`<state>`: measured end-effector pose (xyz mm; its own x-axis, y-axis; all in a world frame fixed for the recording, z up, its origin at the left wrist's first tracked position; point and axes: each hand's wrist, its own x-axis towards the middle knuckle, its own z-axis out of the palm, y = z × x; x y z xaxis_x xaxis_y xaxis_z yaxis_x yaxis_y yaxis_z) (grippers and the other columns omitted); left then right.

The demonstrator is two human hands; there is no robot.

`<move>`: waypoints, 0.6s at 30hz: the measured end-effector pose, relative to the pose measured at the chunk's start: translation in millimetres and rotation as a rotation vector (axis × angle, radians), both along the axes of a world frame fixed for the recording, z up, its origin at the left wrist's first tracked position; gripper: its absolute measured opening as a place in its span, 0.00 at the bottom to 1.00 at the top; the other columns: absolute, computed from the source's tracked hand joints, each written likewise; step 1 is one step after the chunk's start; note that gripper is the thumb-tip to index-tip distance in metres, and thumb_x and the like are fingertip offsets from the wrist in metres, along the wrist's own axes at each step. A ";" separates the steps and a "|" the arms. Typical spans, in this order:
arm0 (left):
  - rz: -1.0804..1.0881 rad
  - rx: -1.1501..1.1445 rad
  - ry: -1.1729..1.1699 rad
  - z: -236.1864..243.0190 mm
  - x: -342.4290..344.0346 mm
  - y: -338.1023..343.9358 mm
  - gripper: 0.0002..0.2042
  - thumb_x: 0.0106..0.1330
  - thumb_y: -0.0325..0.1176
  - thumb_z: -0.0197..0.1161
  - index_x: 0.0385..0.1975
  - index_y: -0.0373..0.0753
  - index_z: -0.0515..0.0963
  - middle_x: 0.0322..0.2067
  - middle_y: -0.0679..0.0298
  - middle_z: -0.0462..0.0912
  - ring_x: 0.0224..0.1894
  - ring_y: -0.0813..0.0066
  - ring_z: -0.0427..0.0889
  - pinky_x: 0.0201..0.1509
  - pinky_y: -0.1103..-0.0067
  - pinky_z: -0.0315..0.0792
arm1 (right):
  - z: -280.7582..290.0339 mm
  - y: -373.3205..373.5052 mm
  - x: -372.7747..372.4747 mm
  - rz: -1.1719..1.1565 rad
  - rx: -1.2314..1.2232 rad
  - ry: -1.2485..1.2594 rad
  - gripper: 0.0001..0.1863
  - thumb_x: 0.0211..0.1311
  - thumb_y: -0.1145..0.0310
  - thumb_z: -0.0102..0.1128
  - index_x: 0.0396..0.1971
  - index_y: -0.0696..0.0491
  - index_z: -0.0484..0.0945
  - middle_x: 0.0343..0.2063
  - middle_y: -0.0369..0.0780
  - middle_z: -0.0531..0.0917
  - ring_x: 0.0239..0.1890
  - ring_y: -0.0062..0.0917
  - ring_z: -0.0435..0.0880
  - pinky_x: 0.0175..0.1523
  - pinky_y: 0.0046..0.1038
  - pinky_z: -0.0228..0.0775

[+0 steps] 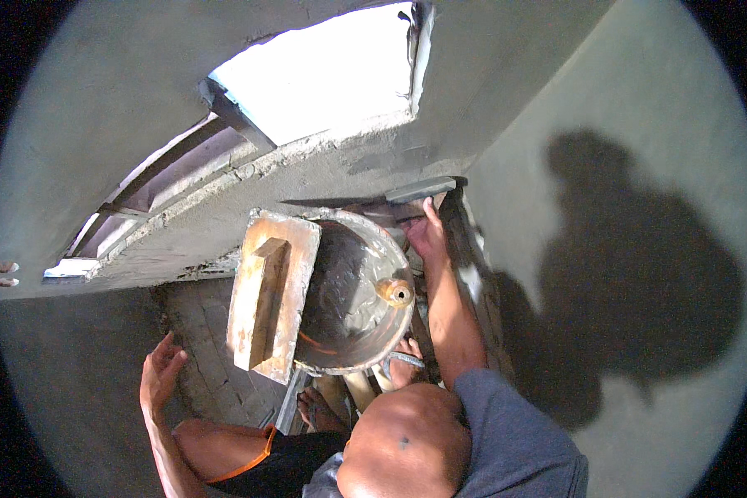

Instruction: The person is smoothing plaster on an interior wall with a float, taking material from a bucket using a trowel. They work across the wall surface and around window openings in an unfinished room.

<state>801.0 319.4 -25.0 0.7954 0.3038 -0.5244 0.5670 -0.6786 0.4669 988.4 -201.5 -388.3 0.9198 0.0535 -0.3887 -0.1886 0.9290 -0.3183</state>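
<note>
My right hand point(427, 234) reaches to the foot of the wall below the window, past the bucket's far right side. It grips a flat grey plastering float point(421, 190) close to the wall, thumb up along it; the float's handle is hidden. My left hand point(162, 375) hangs at the left near my knee, empty, its fingers loosely bent and apart. Between my arms stands a round bucket point(362, 358) with wet grey mortar point(349, 286) inside. A mortar-stained wooden float point(242, 319) lies tilted across its left rim, handle upward. A yellow-brown, round-ended piece point(395, 292) sits at the right rim.
A bright window opening point(324, 79) with a rough sill and a frame point(170, 178) cuts the far wall. A plastered wall point(515, 207) closes off the right, bearing a shadow. A metal bar point(291, 402) lies near my feet, beside paved floor point(220, 349).
</note>
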 end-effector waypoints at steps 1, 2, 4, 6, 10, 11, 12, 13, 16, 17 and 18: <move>-0.014 0.023 0.009 4.5 3.2 -4.7 0.35 0.70 0.38 0.69 0.72 0.27 0.64 0.47 0.59 0.84 0.50 0.73 0.81 0.58 0.76 0.73 | 12.2 2.0 -0.8 -0.008 0.007 -0.046 0.27 0.71 0.48 0.64 0.62 0.47 0.73 0.58 0.38 0.82 0.60 0.35 0.79 0.63 0.45 0.68; -0.023 0.043 0.031 6.5 0.6 -6.3 0.36 0.70 0.39 0.69 0.72 0.27 0.64 0.47 0.59 0.84 0.50 0.72 0.82 0.58 0.75 0.73 | 21.5 4.4 -6.0 -0.011 0.011 -0.079 0.28 0.71 0.47 0.63 0.63 0.47 0.73 0.59 0.38 0.81 0.61 0.36 0.79 0.65 0.46 0.67; -0.014 0.027 0.010 7.3 -4.3 -4.8 0.35 0.69 0.38 0.68 0.72 0.28 0.64 0.47 0.58 0.84 0.49 0.71 0.82 0.58 0.75 0.74 | 40.5 6.9 -4.6 -0.021 -0.011 -0.082 0.28 0.72 0.48 0.62 0.64 0.47 0.72 0.59 0.38 0.81 0.63 0.36 0.78 0.67 0.47 0.66; -0.029 0.039 0.003 5.8 -0.6 -6.0 0.35 0.69 0.38 0.68 0.72 0.30 0.65 0.47 0.57 0.85 0.49 0.70 0.83 0.57 0.74 0.75 | 55.0 10.4 -1.5 -0.101 -0.060 -0.098 0.28 0.73 0.48 0.62 0.65 0.46 0.72 0.60 0.38 0.81 0.64 0.35 0.78 0.68 0.49 0.65; -0.066 0.091 -0.003 -0.7 2.9 -4.1 0.34 0.69 0.39 0.67 0.72 0.30 0.66 0.48 0.54 0.85 0.50 0.68 0.83 0.55 0.72 0.76 | 96.4 9.3 -2.0 -0.099 -0.119 -0.122 0.22 0.74 0.53 0.62 0.61 0.46 0.74 0.56 0.35 0.83 0.57 0.29 0.82 0.63 0.47 0.69; -0.075 0.094 -0.020 -1.0 3.4 -4.6 0.34 0.69 0.39 0.67 0.72 0.30 0.66 0.48 0.54 0.86 0.50 0.68 0.83 0.55 0.72 0.76 | 111.9 7.3 -1.1 -0.112 -0.135 -0.122 0.22 0.72 0.55 0.65 0.61 0.44 0.73 0.56 0.33 0.82 0.58 0.27 0.80 0.61 0.43 0.69; -0.054 0.101 -0.006 2.9 -3.6 -3.6 0.34 0.68 0.39 0.67 0.72 0.30 0.66 0.48 0.54 0.85 0.50 0.68 0.83 0.55 0.72 0.76 | 127.8 18.8 -0.8 -0.102 -0.136 -0.107 0.23 0.70 0.56 0.68 0.61 0.42 0.73 0.56 0.30 0.81 0.59 0.26 0.78 0.59 0.40 0.69; -0.061 0.077 0.003 -1.8 2.7 -6.5 0.34 0.68 0.40 0.67 0.72 0.30 0.66 0.48 0.54 0.85 0.50 0.67 0.83 0.55 0.72 0.76 | 148.4 14.4 -3.0 -0.140 -0.216 -0.185 0.25 0.68 0.60 0.69 0.62 0.40 0.72 0.56 0.30 0.80 0.59 0.25 0.77 0.58 0.38 0.68; -0.061 0.076 -0.026 -5.5 3.6 -5.8 0.35 0.68 0.39 0.67 0.72 0.30 0.66 0.48 0.54 0.85 0.50 0.68 0.83 0.56 0.72 0.76 | 198.1 -5.1 -4.3 -0.227 -0.307 -0.426 0.31 0.67 0.70 0.70 0.67 0.42 0.68 0.59 0.34 0.78 0.61 0.26 0.76 0.66 0.38 0.66; -0.053 0.087 -0.041 -5.3 1.3 -3.3 0.35 0.68 0.39 0.67 0.72 0.30 0.66 0.48 0.54 0.85 0.50 0.68 0.83 0.56 0.72 0.76 | 208.8 -10.6 -2.5 -0.258 -0.338 -0.511 0.31 0.67 0.71 0.69 0.68 0.43 0.67 0.60 0.35 0.78 0.61 0.27 0.76 0.68 0.37 0.66; -0.048 0.092 -0.024 -0.9 -1.8 -1.4 0.35 0.68 0.39 0.67 0.72 0.30 0.66 0.48 0.55 0.85 0.50 0.69 0.83 0.56 0.73 0.76 | 206.8 -15.9 -6.6 -0.284 -0.424 -0.461 0.31 0.67 0.72 0.68 0.68 0.46 0.67 0.60 0.36 0.77 0.61 0.27 0.76 0.68 0.36 0.66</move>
<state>799.1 318.1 -25.9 0.8222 0.3108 -0.4768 0.5221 -0.7455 0.4142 981.8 -217.5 -181.5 0.9522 -0.2843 0.1117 0.2857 0.6997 -0.6548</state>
